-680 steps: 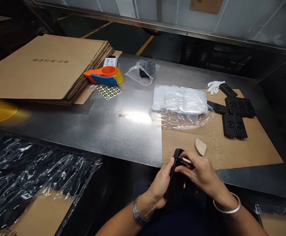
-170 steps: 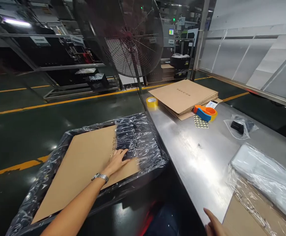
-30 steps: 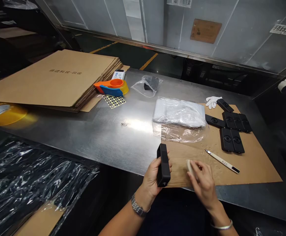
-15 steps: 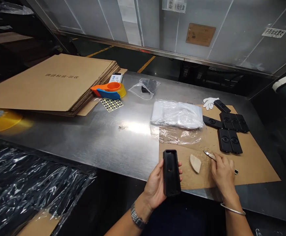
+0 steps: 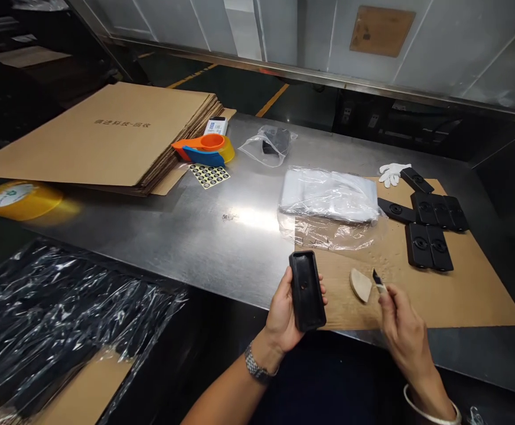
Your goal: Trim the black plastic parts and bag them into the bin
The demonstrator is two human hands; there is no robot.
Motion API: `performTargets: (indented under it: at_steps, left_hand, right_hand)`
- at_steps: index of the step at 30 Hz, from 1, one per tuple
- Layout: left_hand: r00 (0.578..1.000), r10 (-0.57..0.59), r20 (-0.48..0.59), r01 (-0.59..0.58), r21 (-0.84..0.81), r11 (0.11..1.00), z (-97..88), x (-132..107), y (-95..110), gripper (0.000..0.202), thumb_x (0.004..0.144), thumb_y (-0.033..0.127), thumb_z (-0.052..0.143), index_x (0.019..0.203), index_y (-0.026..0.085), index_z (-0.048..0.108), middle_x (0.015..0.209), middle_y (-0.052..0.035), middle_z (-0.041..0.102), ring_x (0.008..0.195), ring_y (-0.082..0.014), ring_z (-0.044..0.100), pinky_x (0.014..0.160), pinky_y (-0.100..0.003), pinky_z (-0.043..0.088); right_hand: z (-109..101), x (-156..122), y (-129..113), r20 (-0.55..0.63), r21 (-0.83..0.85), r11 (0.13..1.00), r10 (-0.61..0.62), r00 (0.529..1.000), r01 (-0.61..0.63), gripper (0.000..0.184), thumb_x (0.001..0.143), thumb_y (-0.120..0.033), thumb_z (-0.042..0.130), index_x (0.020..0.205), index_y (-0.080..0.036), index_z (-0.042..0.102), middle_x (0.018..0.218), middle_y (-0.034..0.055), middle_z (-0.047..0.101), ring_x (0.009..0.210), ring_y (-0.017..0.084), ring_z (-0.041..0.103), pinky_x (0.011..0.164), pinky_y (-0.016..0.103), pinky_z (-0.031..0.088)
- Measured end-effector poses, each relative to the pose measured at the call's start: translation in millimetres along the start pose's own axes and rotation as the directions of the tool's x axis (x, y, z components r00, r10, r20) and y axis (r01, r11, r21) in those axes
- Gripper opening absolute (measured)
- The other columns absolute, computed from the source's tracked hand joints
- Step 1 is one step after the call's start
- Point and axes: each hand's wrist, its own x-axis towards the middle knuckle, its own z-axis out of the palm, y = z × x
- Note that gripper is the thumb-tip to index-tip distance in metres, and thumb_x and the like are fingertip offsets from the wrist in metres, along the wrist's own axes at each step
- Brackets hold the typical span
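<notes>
My left hand [image 5: 284,313] grips a black oblong plastic shell [image 5: 306,289], its hollow side facing up, just over the near edge of the steel table [image 5: 204,236]. My right hand [image 5: 401,330] is closed round a thin white craft knife [image 5: 378,281] whose dark tip points up and away. A small beige wedge-shaped piece [image 5: 361,284] lies on the brown cardboard sheet [image 5: 452,289] between the two hands, close to the knife tip.
Several black parts [image 5: 430,227] and a white glove [image 5: 393,173] lie at the cardboard's far right. A clear bag stack [image 5: 328,198], a small bagged item [image 5: 270,143], a tape dispenser [image 5: 204,149], a sticker sheet [image 5: 209,175], flat cartons [image 5: 107,133], yellow tape [image 5: 18,199] and a plastic-lined bin [image 5: 62,324].
My right hand has lifted the knife off the cardboard and brought it toward me, blade up beside the wedge. My left hand keeps the shell hollow side up.
</notes>
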Motion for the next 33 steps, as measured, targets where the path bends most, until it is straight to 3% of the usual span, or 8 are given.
performTargets:
  at_steps: [3, 7, 10, 12, 15, 17, 26, 33]
  left_hand:
    - [0.995, 0.078, -0.061, -0.078, -0.007, 0.997, 6.6, 0, 5, 0.057, 0.088, 0.052, 0.030, 0.087, 0.007, 0.065, 0.068, -0.0090, 0.063, 0.058, -0.0153, 0.060, 0.054, -0.025, 0.050]
    - [0.955, 0.290, -0.059, -0.292, -0.044, 0.955, 8.9, 1, 6, 0.046, 0.089, 0.049, 0.032, 0.103, 0.016, 0.061, 0.077, -0.0059, 0.063, 0.062, -0.0143, 0.060, 0.058, -0.026, 0.051]
    - [0.924, 0.382, -0.036, -0.383, -0.049, 0.922, 7.6, 1, 5, 0.041, 0.090, 0.047, 0.032, 0.124, 0.030, 0.047, 0.081, -0.0033, 0.062, 0.064, -0.0136, 0.060, 0.059, -0.026, 0.050]
    - [0.917, 0.398, -0.018, -0.399, -0.040, 0.916, 6.8, 0, 5, 0.044, 0.090, 0.048, 0.031, 0.130, 0.033, 0.040, 0.080, -0.0032, 0.061, 0.063, -0.0132, 0.059, 0.059, -0.026, 0.050]
    - [0.907, 0.421, 0.002, -0.421, -0.028, 0.907, 5.9, 0, 5, 0.046, 0.089, 0.049, 0.033, 0.133, 0.035, 0.035, 0.081, -0.0033, 0.060, 0.064, -0.0131, 0.059, 0.060, -0.026, 0.050]
    - [0.902, 0.432, 0.012, -0.432, -0.022, 0.902, 5.5, -1, 6, 0.048, 0.088, 0.050, 0.033, 0.134, 0.035, 0.034, 0.081, -0.0035, 0.060, 0.064, -0.0131, 0.058, 0.060, -0.026, 0.050]
    - [0.877, 0.475, 0.075, -0.477, 0.003, 0.879, 4.0, -4, 4, 0.053, 0.087, 0.051, 0.034, 0.137, 0.033, 0.030, 0.082, -0.0040, 0.060, 0.065, -0.0133, 0.058, 0.061, -0.026, 0.050]
    - [0.816, 0.575, 0.056, -0.577, 0.070, 0.813, 3.5, -4, 1, 0.053, 0.086, 0.053, 0.038, 0.136, 0.035, 0.031, 0.083, -0.0032, 0.062, 0.065, -0.0134, 0.059, 0.062, -0.027, 0.051]
  right_hand:
    - [-15, -7, -43, 0.145, 0.302, 0.938, -0.218, 0.965, 0.167, 0.030, 0.092, -0.025, 0.041, 0.121, -0.017, 0.048, 0.088, 0.0072, 0.059, 0.075, 0.016, 0.060, 0.065, 0.024, 0.046]
    - [-20, -14, -75, 0.208, 0.449, 0.859, -0.369, 0.906, 0.247, 0.029, 0.093, -0.016, 0.036, 0.120, -0.014, 0.046, 0.082, 0.0068, 0.061, 0.072, 0.015, 0.060, 0.062, 0.024, 0.045]
    - [-19, -18, -84, 0.397, 0.537, 0.841, -0.319, 0.861, 0.064, 0.022, 0.095, -0.020, 0.030, 0.088, -0.018, 0.051, 0.061, -0.0006, 0.055, 0.051, 0.011, 0.053, 0.048, 0.022, 0.038]
    - [-18, -19, -89, 0.555, 0.558, 0.822, -0.266, 0.788, -0.115, 0.027, 0.096, -0.026, 0.028, 0.074, -0.021, 0.043, 0.052, -0.0044, 0.049, 0.043, 0.009, 0.047, 0.044, 0.021, 0.034]
    - [-18, -20, -93, 0.691, 0.548, 0.784, -0.230, 0.686, -0.290, 0.030, 0.096, -0.033, 0.025, 0.071, -0.021, 0.038, 0.050, -0.0058, 0.048, 0.041, 0.008, 0.046, 0.044, 0.019, 0.033]
    - [-18, -19, -96, 0.725, 0.535, 0.776, -0.221, 0.652, -0.332, 0.032, 0.096, -0.035, 0.024, 0.072, -0.021, 0.039, 0.050, -0.0062, 0.047, 0.040, 0.007, 0.046, 0.044, 0.018, 0.033]
    - [-19, -15, -97, 0.761, 0.484, 0.805, -0.193, 0.620, -0.343, 0.033, 0.095, -0.038, 0.023, 0.070, -0.022, 0.037, 0.048, -0.0058, 0.046, 0.038, 0.008, 0.044, 0.043, 0.019, 0.031]
    - [-17, -16, -101, 0.779, 0.466, 0.806, -0.177, 0.602, -0.365, 0.034, 0.095, -0.039, 0.022, 0.070, -0.022, 0.037, 0.046, -0.0057, 0.045, 0.036, 0.008, 0.044, 0.042, 0.019, 0.032]
